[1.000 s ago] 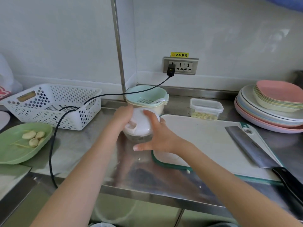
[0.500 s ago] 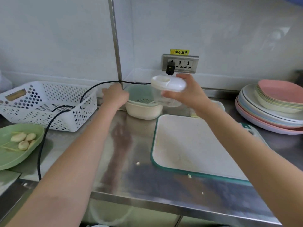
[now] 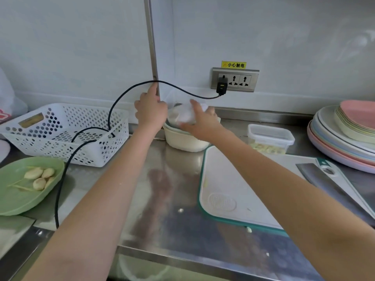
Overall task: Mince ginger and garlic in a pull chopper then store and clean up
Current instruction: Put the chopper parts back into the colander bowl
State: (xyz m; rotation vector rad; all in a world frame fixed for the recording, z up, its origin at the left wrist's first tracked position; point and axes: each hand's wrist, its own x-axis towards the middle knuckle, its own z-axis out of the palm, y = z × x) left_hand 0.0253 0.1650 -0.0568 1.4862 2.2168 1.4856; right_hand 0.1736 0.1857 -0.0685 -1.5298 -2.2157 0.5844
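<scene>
My right hand (image 3: 199,120) grips the white-lidded pull chopper (image 3: 185,114) and holds it tilted over the colander bowl (image 3: 183,141) at the back of the counter; the chopper is blurred. My left hand (image 3: 150,112) holds up the black power cable (image 3: 125,90), which arches from the wall socket (image 3: 235,80) over the bowl. A clear lidded container (image 3: 269,138) with minced pieces stands to the right of the bowl. Peeled garlic cloves (image 3: 39,176) lie on a green plate (image 3: 22,199) at the left.
A white cutting board (image 3: 243,189) lies in the middle right with a cleaver (image 3: 328,183) on its right side. A white perforated basket (image 3: 60,132) sits at the left. Stacked plates (image 3: 345,136) fill the right edge. Small scraps dot the steel counter (image 3: 162,199).
My right hand lifted the chopper off the counter and carried it back, lowering it tilted over the colander bowl. My left hand left the chopper and raised the cable.
</scene>
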